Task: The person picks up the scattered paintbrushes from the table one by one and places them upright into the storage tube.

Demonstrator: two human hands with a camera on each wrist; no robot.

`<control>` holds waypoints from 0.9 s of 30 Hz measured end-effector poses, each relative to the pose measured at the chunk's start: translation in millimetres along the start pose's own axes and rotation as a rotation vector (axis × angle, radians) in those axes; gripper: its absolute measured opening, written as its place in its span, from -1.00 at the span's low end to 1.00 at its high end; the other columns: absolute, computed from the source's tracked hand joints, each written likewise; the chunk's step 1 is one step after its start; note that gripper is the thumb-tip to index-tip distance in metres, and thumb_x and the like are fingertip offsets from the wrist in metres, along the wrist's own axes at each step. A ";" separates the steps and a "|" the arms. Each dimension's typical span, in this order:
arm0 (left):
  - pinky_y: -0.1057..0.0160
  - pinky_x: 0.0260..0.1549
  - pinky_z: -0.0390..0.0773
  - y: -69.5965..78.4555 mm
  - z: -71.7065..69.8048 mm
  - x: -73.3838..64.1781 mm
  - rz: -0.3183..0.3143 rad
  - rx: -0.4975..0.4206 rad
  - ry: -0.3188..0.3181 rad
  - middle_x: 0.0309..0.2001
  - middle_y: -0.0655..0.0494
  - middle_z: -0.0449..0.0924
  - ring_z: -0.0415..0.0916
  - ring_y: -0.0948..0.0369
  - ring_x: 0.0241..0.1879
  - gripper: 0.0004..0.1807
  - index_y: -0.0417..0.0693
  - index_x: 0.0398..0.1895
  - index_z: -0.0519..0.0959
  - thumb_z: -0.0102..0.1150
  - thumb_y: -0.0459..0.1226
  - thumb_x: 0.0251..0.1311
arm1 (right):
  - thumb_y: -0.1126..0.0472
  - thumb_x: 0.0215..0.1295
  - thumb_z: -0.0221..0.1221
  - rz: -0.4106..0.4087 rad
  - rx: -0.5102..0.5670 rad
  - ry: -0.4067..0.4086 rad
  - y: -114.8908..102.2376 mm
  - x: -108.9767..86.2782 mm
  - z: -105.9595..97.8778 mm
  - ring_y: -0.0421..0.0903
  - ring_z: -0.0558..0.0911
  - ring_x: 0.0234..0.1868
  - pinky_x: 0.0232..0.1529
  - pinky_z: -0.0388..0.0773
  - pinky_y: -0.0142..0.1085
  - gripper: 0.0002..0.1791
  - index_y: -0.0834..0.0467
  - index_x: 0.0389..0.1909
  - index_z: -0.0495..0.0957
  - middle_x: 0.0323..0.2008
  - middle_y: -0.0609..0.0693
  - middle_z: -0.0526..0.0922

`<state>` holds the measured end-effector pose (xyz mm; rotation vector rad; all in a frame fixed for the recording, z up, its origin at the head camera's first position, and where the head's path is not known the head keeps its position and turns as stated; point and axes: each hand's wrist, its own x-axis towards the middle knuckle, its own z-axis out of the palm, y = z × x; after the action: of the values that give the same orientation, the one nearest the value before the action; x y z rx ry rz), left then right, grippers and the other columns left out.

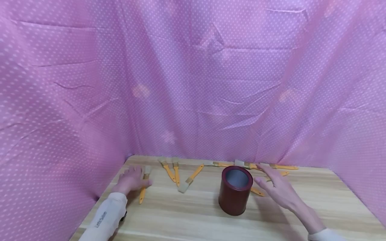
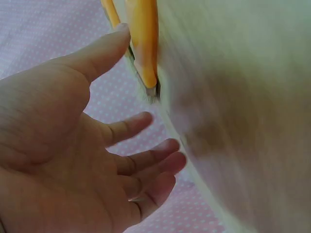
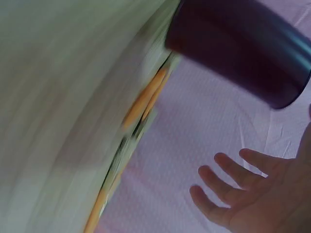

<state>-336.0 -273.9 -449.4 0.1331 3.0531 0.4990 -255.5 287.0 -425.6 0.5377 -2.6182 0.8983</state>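
My left hand point(image 1: 130, 180) is over the left end of the table, fingers spread, beside a flat paintbrush point(image 1: 142, 196) with a yellow handle. In the left wrist view that hand point(image 2: 92, 141) has an empty palm, and its thumb overlaps yellow handles point(image 2: 145, 39). A dark red cylindrical can point(image 1: 233, 199) stands upright, its open top showing a grey inside. Just right of it hovers my right hand point(image 1: 280, 190), fingers extended and holding nothing. The right wrist view shows the can point(image 3: 238, 48) apart from the loosely spread fingers point(image 3: 214, 184).
Three more paintbrushes lie left of the can, one point(image 1: 191, 179) slanted with bristles toward me. Along the back edge are several others, including one brush point(image 1: 284, 166) partly behind my right hand. Pink dotted cloth point(image 1: 193, 83) hangs around the wooden table point(image 1: 169, 217).
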 end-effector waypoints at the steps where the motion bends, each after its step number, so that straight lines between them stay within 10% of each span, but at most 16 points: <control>1: -0.46 0.20 0.13 0.8 0.6 1.0 -0.011 0.005 -0.012 0.30 -0.61 0.16 0.15 -0.48 0.26 0.02 -0.48 0.40 0.23 0.33 0.18 0.22 | -0.07 0.52 0.13 -0.009 0.046 -0.019 -1.9 1.3 2.4 0.26 0.38 0.33 0.09 0.39 0.37 -0.35 0.02 0.53 0.27 0.37 0.12 0.42; 9: 0.01 -0.33 0.40 1.2 3.2 5.7 -0.012 -0.015 -0.031 -0.29 -0.07 0.35 0.33 -0.02 -0.29 -0.53 -0.13 -0.36 0.39 0.31 0.05 0.31 | 0.11 0.24 0.45 -0.072 0.332 -0.106 -9.9 7.8 15.4 0.07 0.55 0.20 0.09 0.57 0.07 -0.02 0.03 0.59 0.12 0.34 0.08 0.44; 27: 0.11 -0.26 0.48 -6.3 0.9 4.3 0.051 -0.194 -0.036 -0.30 0.06 0.48 0.41 0.11 -0.31 -0.73 -0.17 -0.27 0.46 0.34 -0.19 0.28 | 0.17 0.09 0.55 -0.037 0.541 -0.096 -27.2 16.7 44.2 0.09 0.67 0.03 -0.03 0.67 -0.13 -0.13 0.12 0.43 0.39 0.22 0.09 0.57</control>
<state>-340.7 -279.1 -452.4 0.2100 2.9518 0.7823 -265.8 234.8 -437.9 0.7708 -2.4185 1.6152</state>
